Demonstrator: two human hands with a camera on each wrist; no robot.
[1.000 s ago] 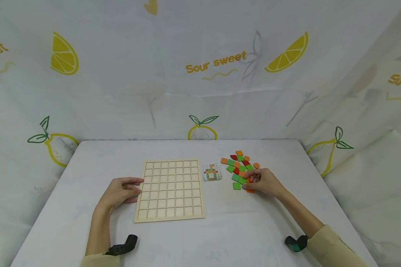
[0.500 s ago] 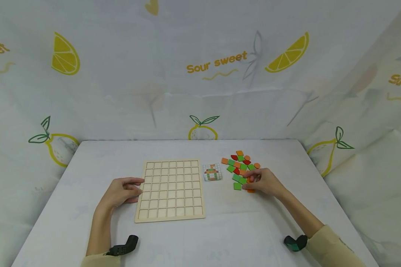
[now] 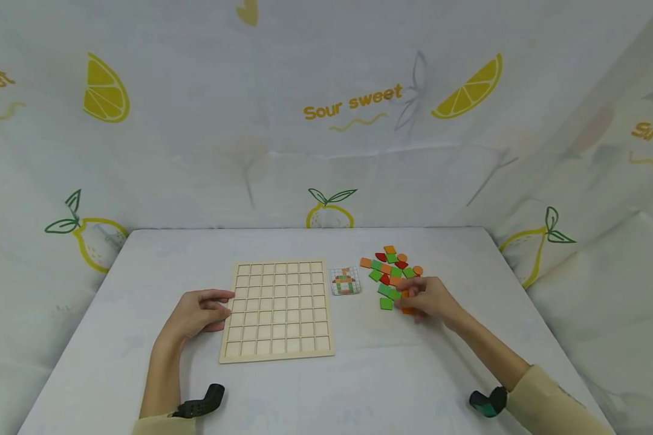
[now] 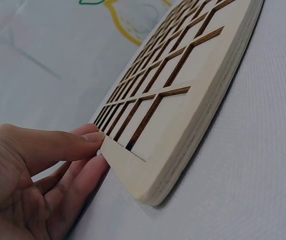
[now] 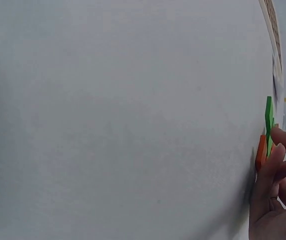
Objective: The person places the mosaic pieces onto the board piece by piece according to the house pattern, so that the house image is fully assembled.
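Note:
A pale wooden board (image 3: pixel 277 320) with a square grid lies on the table. My left hand (image 3: pixel 198 311) holds its left edge; in the left wrist view the thumb (image 4: pixel 85 143) lies on the rim and the other fingers are at its side. Right of the board lies a heap of small green, orange and red tiles (image 3: pixel 385 290). My right hand (image 3: pixel 430 299) reaches over the near right part of the heap, thumb and index finger apart beside orange tiles. The right wrist view shows a green tile (image 5: pixel 269 112) and an orange tile (image 5: pixel 261 152) at the fingertips.
A small card (image 3: pixel 346 281) with a coloured grid picture lies between the board and the tiles. One green tile (image 3: pixel 386 304) sits at the near edge of the heap. A white patterned cloth (image 3: pixel 223 151) hangs behind the table (image 3: pixel 359 386).
My right hand and forearm have shifted slightly, with the fingers still at the near right tiles. The left hand and the board have not moved.

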